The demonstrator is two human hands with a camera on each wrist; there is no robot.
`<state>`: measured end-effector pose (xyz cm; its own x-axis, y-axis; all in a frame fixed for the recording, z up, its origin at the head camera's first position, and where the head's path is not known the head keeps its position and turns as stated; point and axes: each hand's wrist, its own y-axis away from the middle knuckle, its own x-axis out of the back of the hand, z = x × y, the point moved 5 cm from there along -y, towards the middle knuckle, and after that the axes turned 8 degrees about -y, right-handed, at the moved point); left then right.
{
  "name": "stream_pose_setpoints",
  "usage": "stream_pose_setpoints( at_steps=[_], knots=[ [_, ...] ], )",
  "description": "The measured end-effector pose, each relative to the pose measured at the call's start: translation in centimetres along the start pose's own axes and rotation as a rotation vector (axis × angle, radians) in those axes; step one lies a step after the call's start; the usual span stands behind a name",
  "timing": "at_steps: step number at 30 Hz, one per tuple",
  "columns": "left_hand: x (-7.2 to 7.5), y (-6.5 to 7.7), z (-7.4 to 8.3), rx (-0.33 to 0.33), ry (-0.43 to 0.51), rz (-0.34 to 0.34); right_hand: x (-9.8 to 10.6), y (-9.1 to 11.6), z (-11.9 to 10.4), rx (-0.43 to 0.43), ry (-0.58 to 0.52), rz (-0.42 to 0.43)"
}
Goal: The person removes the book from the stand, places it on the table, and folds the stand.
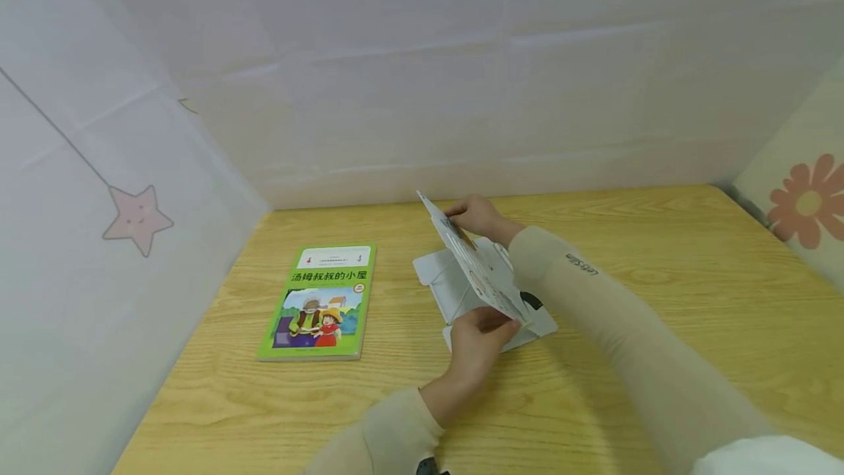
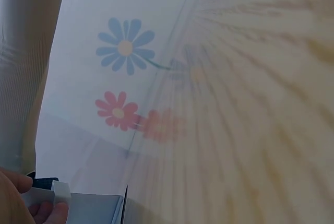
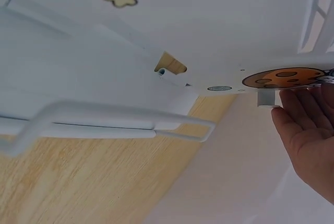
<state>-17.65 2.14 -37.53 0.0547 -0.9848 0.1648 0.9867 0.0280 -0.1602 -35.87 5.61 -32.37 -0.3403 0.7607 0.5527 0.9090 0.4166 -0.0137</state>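
Note:
A white folding book stand (image 1: 455, 288) with cartoon prints is on the wooden table, its printed panel (image 1: 471, 262) tilted up over the flat base. My left hand (image 1: 471, 343) pinches the panel's near edge between thumb and fingers; in the left wrist view, the left hand (image 2: 21, 203) shows in the lower corner. At the far edge, my right hand (image 1: 478, 215) holds the panel from its right side. The right wrist view has the right hand (image 3: 310, 135) beside a small tab (image 3: 266, 97), fingertips partly hidden by the panel. A bent white wire support (image 3: 115, 110) shows under it.
A green-bordered book (image 1: 319, 306) with an illustrated cover lies flat to the left of the stand. The wooden table (image 1: 659, 255) extends to the right. White cloth walls (image 1: 422, 94) with star and flower prints stand behind and at both sides.

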Motion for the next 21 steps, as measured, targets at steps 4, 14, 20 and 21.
stream_pose_setpoints(
  at_steps=[4, 14, 20, 21],
  knots=[
    [-0.23, 0.07, 0.13, 0.020, -0.002, -0.006, 0.03, -0.05, 0.05, 0.020, -0.016, -0.032],
    [-0.60, 0.17, 0.30, 0.032, 0.000, -0.012, -0.07, -0.15, 0.18, 0.058, -0.091, -0.143],
    [-0.81, 0.12, 0.18, 0.037, 0.007, -0.015, 0.00, -0.06, 0.29, 0.053, -0.102, -0.163],
    [-0.83, 0.11, 0.17, 0.042, 0.010, -0.017, 0.02, -0.02, 0.28, 0.054, -0.101, -0.163]
  ],
)
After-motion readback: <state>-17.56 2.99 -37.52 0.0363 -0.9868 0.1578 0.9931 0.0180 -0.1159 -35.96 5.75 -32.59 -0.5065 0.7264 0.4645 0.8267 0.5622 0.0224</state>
